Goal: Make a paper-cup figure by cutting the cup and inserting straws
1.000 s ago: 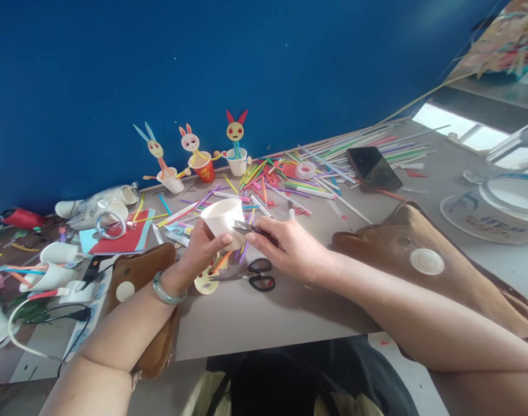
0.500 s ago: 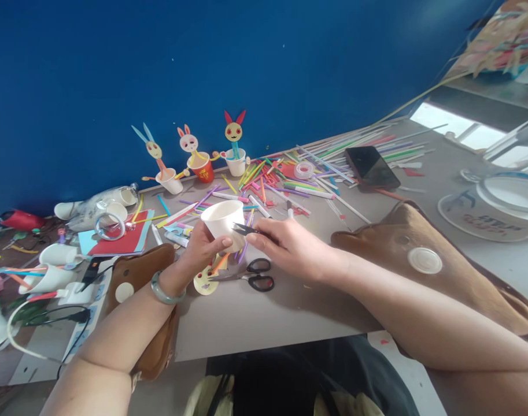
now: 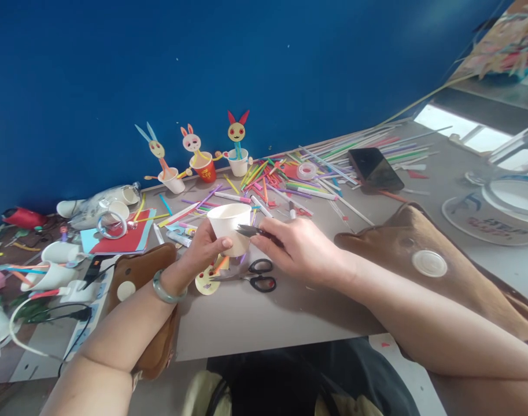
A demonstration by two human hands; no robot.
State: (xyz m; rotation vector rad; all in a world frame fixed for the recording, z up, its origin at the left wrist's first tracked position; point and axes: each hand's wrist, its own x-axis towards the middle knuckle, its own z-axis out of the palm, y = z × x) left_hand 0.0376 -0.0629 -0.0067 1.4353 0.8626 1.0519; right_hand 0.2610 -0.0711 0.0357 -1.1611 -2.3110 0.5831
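Observation:
My left hand (image 3: 209, 249) is closed around the lower left side of a white paper cup (image 3: 231, 222), holding it upright above the table with its rim up. In my right hand (image 3: 296, 245) is a dark pointed tool (image 3: 246, 230); its handle is hidden in my fingers. The tool's tip lies against the cup's right wall, but whether it has pierced the wall I cannot tell. Below the cup, black-handled scissors (image 3: 262, 282) lie on the table. Their blades rest over a yellow paper face (image 3: 206, 284) with an orange strip.
Three rabbit-faced cup figures, one in a red cup (image 3: 203, 167), stand along the blue wall. Coloured sticks and markers (image 3: 313, 192) litter the table behind my hands. A phone (image 3: 375, 169) and brown cushion (image 3: 454, 271) are right; another brown cushion (image 3: 137, 268) lies under my left arm.
The view has shifted slightly, so the whole scene sits a little further right. Both hands keep their hold, and the tool's tip is still at the cup's wall.

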